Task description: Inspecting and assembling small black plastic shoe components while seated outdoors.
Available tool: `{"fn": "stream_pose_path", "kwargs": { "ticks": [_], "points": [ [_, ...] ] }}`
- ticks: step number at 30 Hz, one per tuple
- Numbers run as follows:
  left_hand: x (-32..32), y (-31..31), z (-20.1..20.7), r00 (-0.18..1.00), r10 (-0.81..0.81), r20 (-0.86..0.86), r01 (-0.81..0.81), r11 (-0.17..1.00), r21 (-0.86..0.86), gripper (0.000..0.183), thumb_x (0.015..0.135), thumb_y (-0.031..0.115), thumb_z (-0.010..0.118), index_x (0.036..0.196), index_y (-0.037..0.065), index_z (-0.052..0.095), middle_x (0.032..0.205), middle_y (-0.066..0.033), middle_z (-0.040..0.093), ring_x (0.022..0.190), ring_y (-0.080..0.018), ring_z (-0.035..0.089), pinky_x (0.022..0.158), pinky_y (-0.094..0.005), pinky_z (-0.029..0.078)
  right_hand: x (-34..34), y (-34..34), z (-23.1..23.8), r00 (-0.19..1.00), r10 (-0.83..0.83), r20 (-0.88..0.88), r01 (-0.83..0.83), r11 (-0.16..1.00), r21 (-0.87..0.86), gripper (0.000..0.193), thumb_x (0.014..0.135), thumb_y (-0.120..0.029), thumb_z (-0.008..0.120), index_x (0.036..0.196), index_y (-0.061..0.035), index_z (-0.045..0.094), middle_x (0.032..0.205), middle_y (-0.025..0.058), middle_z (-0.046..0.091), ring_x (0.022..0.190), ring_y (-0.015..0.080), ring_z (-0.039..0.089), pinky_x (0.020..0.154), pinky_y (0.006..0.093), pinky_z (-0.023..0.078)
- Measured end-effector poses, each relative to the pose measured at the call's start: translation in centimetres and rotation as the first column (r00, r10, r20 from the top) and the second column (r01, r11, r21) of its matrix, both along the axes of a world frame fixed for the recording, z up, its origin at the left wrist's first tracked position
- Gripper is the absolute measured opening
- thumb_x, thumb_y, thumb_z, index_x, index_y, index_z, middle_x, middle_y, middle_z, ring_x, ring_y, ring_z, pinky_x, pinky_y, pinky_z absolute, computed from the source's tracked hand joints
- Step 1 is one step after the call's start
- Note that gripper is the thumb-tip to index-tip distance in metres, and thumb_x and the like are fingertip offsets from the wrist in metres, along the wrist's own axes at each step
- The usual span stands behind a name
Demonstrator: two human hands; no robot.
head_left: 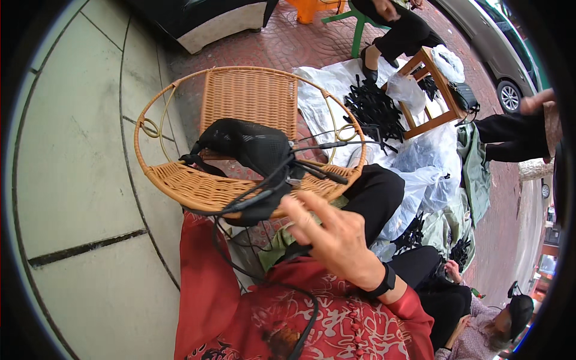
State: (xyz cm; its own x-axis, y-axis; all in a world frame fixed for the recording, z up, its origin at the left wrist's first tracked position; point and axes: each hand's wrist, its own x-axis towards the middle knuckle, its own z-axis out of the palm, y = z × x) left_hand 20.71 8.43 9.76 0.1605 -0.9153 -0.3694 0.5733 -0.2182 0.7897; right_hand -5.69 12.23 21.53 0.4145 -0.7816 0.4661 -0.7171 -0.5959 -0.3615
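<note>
My right hand (336, 237), with a black band at its wrist, comes in from the lower right. Its fingers are apart, the index stretched out and slightly blurred, and nothing shows in them. Just beyond the fingertips, a black mesh item (246, 147) with straps lies across a round wicker chair (249, 90). Black cables (264, 192) run over it and the chair's front rim. One cable (315, 312) hangs down in front of my red patterned top. My left hand does not show; a red sleeve or cloth (207, 270) reaches the chair's near rim.
A pale tiled wall or surface (78, 174) fills the left. White sheeting (318, 96) carries piles of black strips (372, 111) and clear plastic bags (414, 192). A wooden stool (429, 90) stands there. Other people sit or stand nearby, one (492, 327) at lower right. A car (507, 60) is beyond.
</note>
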Motion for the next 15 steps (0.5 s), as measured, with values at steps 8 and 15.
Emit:
{"fn": "stream_pose_path", "kwargs": {
  "ticks": [8,15],
  "points": [
    [1.3,2.2,1.6,0.997,0.075,-0.008,-0.075,0.997,-0.004,0.038,0.085,0.030,0.038,0.104,-0.002,0.045,0.099,-0.0172,0.053,0.094,-0.0299,0.052,0.083,-0.0413,0.042,0.1,-1.4,-3.2,0.998,-0.060,0.028,0.057,0.992,0.111,0.044,0.067,-0.008,0.061,0.109,-0.0052,0.047,0.099,0.0065,0.050,0.059,0.0196,0.056,0.043,0.0284,0.042],
    [2.6,2.5,2.4,0.991,0.135,-0.002,-0.135,0.991,-0.005,0.039,0.085,0.031,0.039,0.107,-0.001,0.044,0.101,-0.0172,0.052,0.094,-0.0298,0.052,0.083,-0.0411,0.043,-0.5,-1.1,-3.6,0.971,-0.122,0.205,0.108,0.991,0.077,0.039,0.066,-0.003,0.060,0.103,-0.0076,0.052,0.102,0.0099,0.050,0.057,0.0222,0.056,0.045,0.0290,0.044]
  ]
}}
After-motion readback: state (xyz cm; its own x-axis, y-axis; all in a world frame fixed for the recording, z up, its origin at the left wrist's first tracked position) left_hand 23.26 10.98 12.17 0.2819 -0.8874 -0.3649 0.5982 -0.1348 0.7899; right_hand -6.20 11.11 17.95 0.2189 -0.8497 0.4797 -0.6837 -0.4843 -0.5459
